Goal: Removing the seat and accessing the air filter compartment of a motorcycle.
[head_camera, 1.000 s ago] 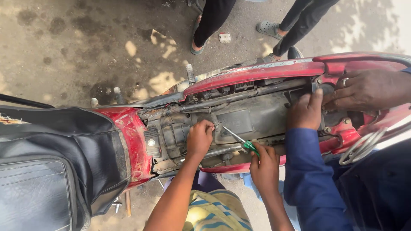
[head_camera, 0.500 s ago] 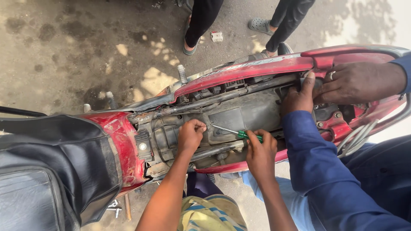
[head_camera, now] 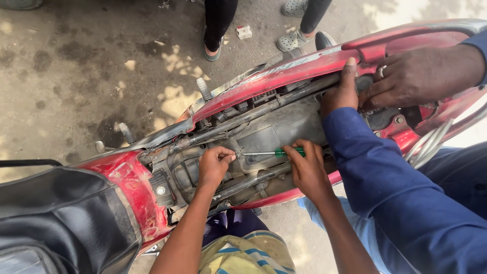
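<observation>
A red motorcycle lies across the view, its under-seat frame exposed. My right hand grips a green-handled screwdriver that lies level and points left. Its metal tip reaches my left hand, whose fingers pinch at a spot on the grey plastic housing inside the frame. I cannot tell whether those fingers hold a small part.
Another person in blue sleeves holds the motorcycle from the right: one hand presses on the frame rail, the other, ringed hand grips the rear grab rail. The black seat is at lower left. Bystanders' feet stand on stained concrete.
The screwdriver has swung from a slant to level, its tip now at my left hand's fingers. Both my hands shifted slightly along the frame. The blue-sleeved person's hands keep their hold.
</observation>
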